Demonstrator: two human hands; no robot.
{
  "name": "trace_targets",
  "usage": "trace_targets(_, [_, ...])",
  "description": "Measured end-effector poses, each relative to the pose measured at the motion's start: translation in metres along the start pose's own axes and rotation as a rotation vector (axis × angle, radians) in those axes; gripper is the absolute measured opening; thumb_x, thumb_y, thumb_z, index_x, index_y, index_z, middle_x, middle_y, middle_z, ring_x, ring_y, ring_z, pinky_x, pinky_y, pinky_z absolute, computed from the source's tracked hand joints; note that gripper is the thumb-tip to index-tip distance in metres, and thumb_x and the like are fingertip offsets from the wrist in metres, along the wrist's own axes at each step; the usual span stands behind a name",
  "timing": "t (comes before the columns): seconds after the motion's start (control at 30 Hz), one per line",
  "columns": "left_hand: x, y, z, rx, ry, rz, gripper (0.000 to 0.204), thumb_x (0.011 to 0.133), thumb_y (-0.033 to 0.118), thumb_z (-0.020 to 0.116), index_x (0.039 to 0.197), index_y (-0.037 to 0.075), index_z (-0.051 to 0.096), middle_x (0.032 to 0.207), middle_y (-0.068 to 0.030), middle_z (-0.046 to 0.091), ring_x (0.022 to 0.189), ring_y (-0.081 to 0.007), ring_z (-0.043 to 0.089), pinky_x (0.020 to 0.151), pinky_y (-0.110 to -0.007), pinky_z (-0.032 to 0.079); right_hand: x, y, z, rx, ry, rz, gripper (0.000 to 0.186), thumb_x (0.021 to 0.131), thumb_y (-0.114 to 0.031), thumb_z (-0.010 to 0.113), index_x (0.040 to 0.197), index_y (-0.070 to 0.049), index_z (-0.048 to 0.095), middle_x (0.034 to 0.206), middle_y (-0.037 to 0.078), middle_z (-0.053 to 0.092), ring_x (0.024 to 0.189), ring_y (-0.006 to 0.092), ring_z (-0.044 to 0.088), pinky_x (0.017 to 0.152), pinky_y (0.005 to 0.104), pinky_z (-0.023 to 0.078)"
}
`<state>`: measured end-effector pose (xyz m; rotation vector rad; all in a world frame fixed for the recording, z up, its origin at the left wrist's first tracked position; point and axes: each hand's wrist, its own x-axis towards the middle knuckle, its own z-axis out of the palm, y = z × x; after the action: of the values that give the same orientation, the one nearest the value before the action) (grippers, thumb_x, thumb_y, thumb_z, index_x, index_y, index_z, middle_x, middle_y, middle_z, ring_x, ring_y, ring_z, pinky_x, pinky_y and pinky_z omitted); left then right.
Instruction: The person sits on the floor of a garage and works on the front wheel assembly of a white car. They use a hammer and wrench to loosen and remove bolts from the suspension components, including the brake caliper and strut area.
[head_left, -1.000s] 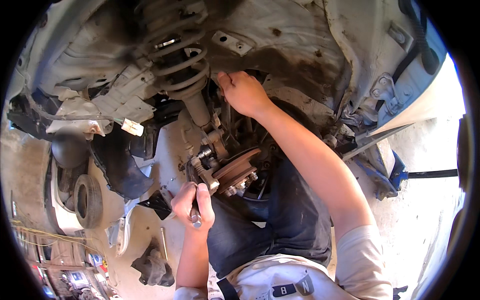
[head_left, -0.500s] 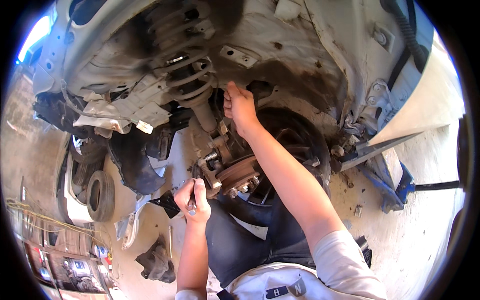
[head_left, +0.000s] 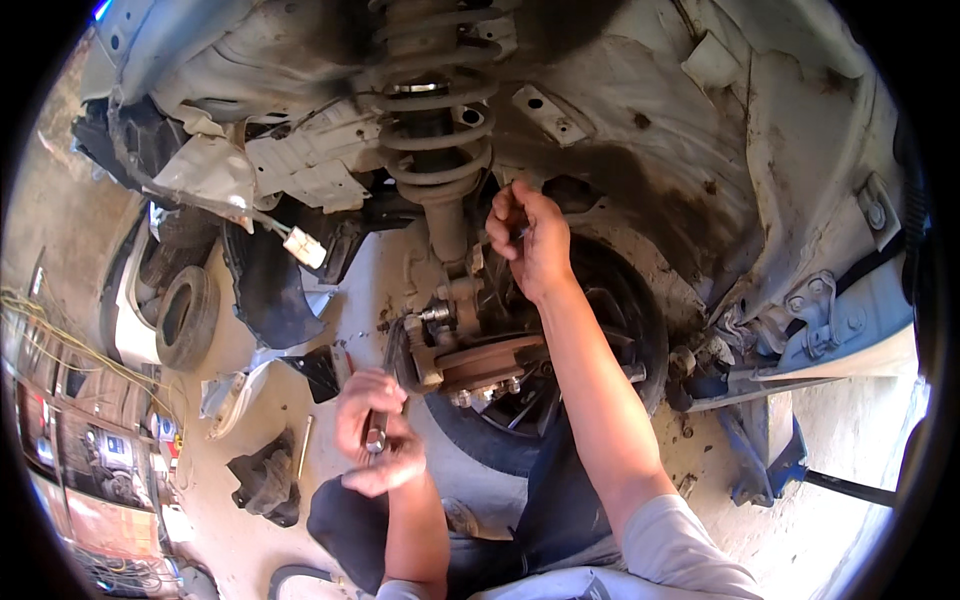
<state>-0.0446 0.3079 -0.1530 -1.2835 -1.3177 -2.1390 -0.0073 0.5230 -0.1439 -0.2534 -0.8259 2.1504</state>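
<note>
My left hand [head_left: 385, 435] is loosely closed around a metal hand tool [head_left: 377, 432]. The tool's shiny end shows between thumb and fingers; its exact kind is unclear. That hand is just below the brake caliper [head_left: 424, 362] and the rusty brake disc [head_left: 490, 365]. My right hand [head_left: 535, 240] is raised to the right of the strut [head_left: 446, 225], below its coil spring [head_left: 438, 140]. Its fingers are curled in toward the thumb, with a small glint between them that is too small to name. A shiny bolt or socket [head_left: 436, 313] sticks out beside the knuckle.
A wheel with its tire [head_left: 640, 300] lies behind the disc. A white connector [head_left: 304, 247] dangles on a wire at the left. At the right stands a blue jack [head_left: 765, 460]. Loose tires [head_left: 190, 318] and a crumpled dark piece [head_left: 268, 480] are on the floor.
The view has shifted, moving the strut rightward in the picture. My left hand has turned and loosened its fingers around the tool. My right hand's fist has opened a little near the strut.
</note>
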Motion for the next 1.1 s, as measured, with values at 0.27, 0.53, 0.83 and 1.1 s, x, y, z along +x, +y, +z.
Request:
trace_targets(0.27, [0.011,-0.002,0.005,0.241,0.095,0.192,0.066,0.095,0.053,0.030,0.056,0.002,0.044,0.050,-0.0091,0.043,0.047,-0.0233,0.046,0.047,-0.032,0.036,0.007,0.002,0.001,0.063,-0.027,-0.163,0.014,0.083,-0.011,0.041,0.084,-0.003,0.052,0.066,0.009,0.056,0.055,0.0170,0.051,0.049,0.0290,0.039])
trace_targets(0.53, [0.002,-0.006,0.008,-0.130,0.410,0.113,0.041,0.093,0.023,0.043,0.055,0.010,0.035,0.051,-0.0020,0.033,0.044,-0.0126,0.033,0.045,-0.026,0.026,-0.003,-0.001,0.005,0.110,-0.016,-0.058,0.013,0.079,-0.010,0.043,0.077,-0.002,0.053,0.052,-0.003,0.035,0.044,0.0069,0.029,0.043,0.0233,0.023])
trace_targets(0.83, [0.016,0.000,0.032,0.105,0.619,0.062,0.040,0.090,0.030,0.044,0.057,0.014,0.027,0.051,0.0009,0.026,0.042,-0.0131,0.029,0.043,-0.028,0.026,-0.006,0.006,0.003,0.110,0.001,-0.096,0.015,0.079,-0.009,0.042,0.079,0.001,0.053,0.053,-0.004,0.034,0.046,0.0060,0.027,0.044,0.0228,0.023])
trace_targets(1.1, [0.021,-0.001,0.037,0.153,0.722,0.053,0.041,0.090,0.029,0.043,0.056,0.014,0.026,0.051,0.0000,0.026,0.043,-0.0143,0.030,0.044,-0.028,0.026,-0.009,0.008,0.003,0.102,0.002,-0.115,0.013,0.077,-0.009,0.043,0.075,0.001,0.052,0.054,-0.003,0.031,0.048,0.0067,0.026,0.045,0.0233,0.022])
